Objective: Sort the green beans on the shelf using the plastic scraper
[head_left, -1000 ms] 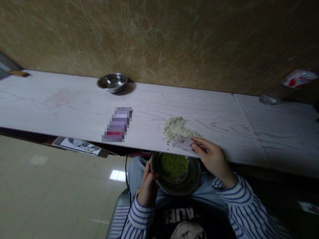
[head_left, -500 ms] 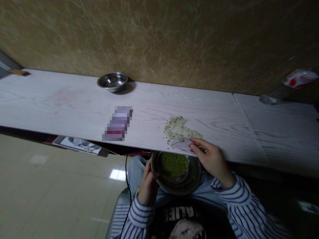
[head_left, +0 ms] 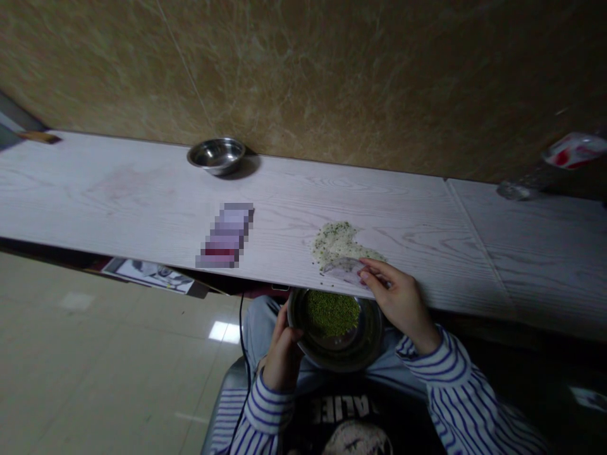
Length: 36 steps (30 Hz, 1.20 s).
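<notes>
My left hand (head_left: 283, 351) grips the left rim of a metal bowl (head_left: 367, 354), held just below the table's front edge over my lap. Green beans (head_left: 332, 313), which look like mung beans, lie in the bowl. Between the thumb and fingers of my right hand (head_left: 396, 294) is a thin, clear plastic piece (head_left: 342, 269), curved along its far edge. It rests low at the near side of a pile of white rice (head_left: 339, 243) mixed with green beans. A few loose beans lie between the pile and the table edge.
On the white wood-grain table (head_left: 142, 215) a small steel bowl (head_left: 217, 157) stands near the wall. A pixelated flat object (head_left: 226, 235) lies left of the pile. A clear bottle with a red-and-white label (head_left: 571, 151) is at the far right. Below the edge sits an open drawer (head_left: 152, 275).
My right hand and the plastic piece have shifted slightly up, toward the rice pile. The left hand keeps its hold on the bowl. The view has moved a little.
</notes>
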Each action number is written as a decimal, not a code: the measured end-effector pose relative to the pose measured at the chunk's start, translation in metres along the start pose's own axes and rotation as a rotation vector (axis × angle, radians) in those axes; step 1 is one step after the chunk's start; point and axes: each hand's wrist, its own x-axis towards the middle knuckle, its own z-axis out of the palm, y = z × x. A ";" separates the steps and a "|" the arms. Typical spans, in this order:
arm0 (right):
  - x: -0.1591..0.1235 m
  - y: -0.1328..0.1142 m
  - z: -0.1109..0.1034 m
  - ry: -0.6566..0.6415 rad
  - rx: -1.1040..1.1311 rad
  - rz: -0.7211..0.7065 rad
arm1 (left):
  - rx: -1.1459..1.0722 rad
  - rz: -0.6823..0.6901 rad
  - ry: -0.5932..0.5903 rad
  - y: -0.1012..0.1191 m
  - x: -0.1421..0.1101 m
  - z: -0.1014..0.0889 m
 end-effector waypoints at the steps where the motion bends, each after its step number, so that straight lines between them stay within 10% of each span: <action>1: 0.000 0.000 0.001 -0.009 0.001 0.000 | 0.000 -0.003 0.004 0.000 0.000 0.001; 36: 0.005 -0.005 0.001 -0.016 -0.006 0.000 | 0.046 0.032 0.030 0.002 0.002 -0.006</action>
